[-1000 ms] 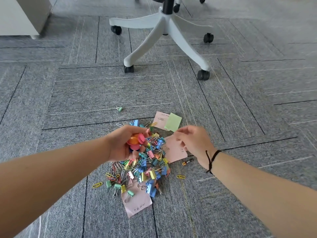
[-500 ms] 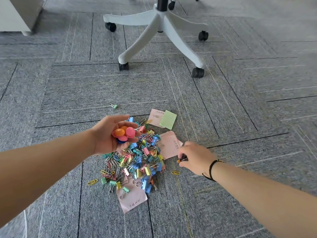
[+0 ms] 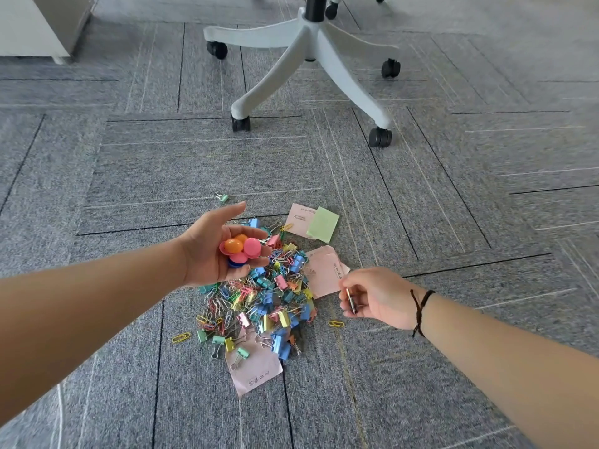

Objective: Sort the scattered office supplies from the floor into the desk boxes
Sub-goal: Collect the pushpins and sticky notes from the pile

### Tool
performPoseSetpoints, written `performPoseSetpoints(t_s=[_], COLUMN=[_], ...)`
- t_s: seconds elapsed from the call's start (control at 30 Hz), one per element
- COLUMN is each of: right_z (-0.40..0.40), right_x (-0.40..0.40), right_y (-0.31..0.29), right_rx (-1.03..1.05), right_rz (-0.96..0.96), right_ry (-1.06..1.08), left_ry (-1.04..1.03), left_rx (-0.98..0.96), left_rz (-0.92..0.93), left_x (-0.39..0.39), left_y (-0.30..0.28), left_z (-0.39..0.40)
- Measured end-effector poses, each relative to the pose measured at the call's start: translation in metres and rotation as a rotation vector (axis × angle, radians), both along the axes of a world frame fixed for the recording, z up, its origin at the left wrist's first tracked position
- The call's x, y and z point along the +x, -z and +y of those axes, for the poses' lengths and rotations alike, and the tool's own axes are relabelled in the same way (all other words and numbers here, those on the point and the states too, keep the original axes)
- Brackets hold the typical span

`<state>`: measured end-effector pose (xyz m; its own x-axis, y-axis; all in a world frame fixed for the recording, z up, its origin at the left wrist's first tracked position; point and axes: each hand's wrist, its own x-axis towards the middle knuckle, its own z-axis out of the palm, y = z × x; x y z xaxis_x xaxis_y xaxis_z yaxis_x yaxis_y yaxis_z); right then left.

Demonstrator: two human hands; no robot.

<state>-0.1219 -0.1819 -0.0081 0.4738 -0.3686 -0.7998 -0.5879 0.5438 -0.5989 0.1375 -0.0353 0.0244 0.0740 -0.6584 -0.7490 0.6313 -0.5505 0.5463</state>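
Observation:
On the grey carpet lies a pile of coloured binder clips and paper clips (image 3: 265, 296), mixed with pink sticky notes (image 3: 325, 270) and a green sticky note (image 3: 323, 224). My left hand (image 3: 207, 254) hovers palm-up over the pile's far left edge and cups several round magnets (image 3: 241, 249), orange, pink and blue. My right hand (image 3: 379, 298), just right of the pile and above the carpet, pinches a small thin dark piece (image 3: 350, 301), seen edge-on. No desk boxes are in view.
A white office chair base (image 3: 311, 53) with black castors stands just beyond the pile. A white cabinet corner (image 3: 35, 24) is at the far left. A stray green binder clip (image 3: 223, 198) and yellow paper clips (image 3: 181, 338) lie apart from the pile.
My right hand dropped from near the green note to the carpet right of the pile, picked up the small dark piece and lifted it. My left hand turned palm-up with the magnets.

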Motion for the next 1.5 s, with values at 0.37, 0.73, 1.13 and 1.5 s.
performPoseSetpoints(t_s=[0.37, 0.73, 1.13, 1.5], right_z=[-0.007, -0.010, -0.008, -0.039], right_x=[0.020, 0.043, 0.043, 0.005], right_y=[0.009, 0.026, 0.030, 0.023], right_rx=[-0.841, -0.759, -0.804, -0.429], right_rz=[0.425, 0.595, 0.410, 0.269], right_ry=[-0.429, -0.431, -0.359, -0.008], left_ry=[0.006, 0.022, 0.049, 0.034], left_rx=[0.010, 0.018, 0.018, 0.021], left_rz=[-0.031, -0.029, -0.046, -0.069], left_x=[0.001, 0.002, 0.001, 0.000], left_y=[0.002, 0.005, 0.006, 0.002], left_z=[0.003, 0.006, 0.005, 0.004])
